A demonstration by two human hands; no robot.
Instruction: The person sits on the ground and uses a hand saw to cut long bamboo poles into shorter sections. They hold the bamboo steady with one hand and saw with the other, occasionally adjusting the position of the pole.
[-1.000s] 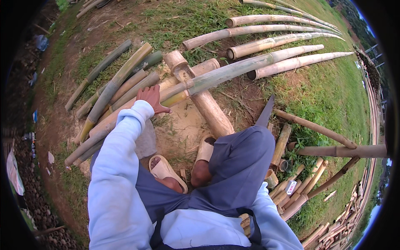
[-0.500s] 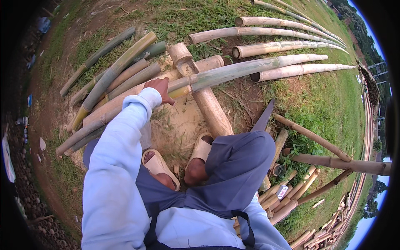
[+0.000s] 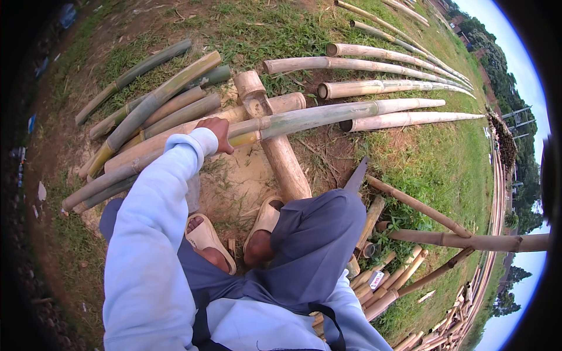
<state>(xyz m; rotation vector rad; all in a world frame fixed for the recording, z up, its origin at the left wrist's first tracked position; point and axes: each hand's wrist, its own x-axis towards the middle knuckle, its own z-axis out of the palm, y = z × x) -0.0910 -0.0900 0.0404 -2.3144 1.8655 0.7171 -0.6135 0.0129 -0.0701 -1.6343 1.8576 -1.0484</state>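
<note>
My left hand (image 3: 219, 134) is closed around a long green bamboo pole (image 3: 328, 118), its thumb side toward me. The pole slopes up from lower left to the right and crosses a notched bamboo block (image 3: 283, 167). A shorter yellow-green bamboo piece (image 3: 244, 139) lies right under it, beside my fingers. My right sleeve (image 3: 351, 304) runs off low on the right, and my right hand is hidden from view. A grey saw blade (image 3: 356, 176) sticks up past my right knee; its handle is hidden behind the leg.
Several cut bamboo lengths (image 3: 170, 88) lie at the left. Long poles (image 3: 386, 88) stretch over the grass at far right. Near my right leg are a bamboo frame (image 3: 462, 238), short bamboo pieces (image 3: 404, 272) and a small red-and-white box (image 3: 376, 279). My sandalled feet (image 3: 257, 234) stand on sawdust-covered ground.
The whole view has shifted, so things sit a little lower and farther left. My left hand keeps its hold on the bamboo pole; the saw blade still stands by my knee.
</note>
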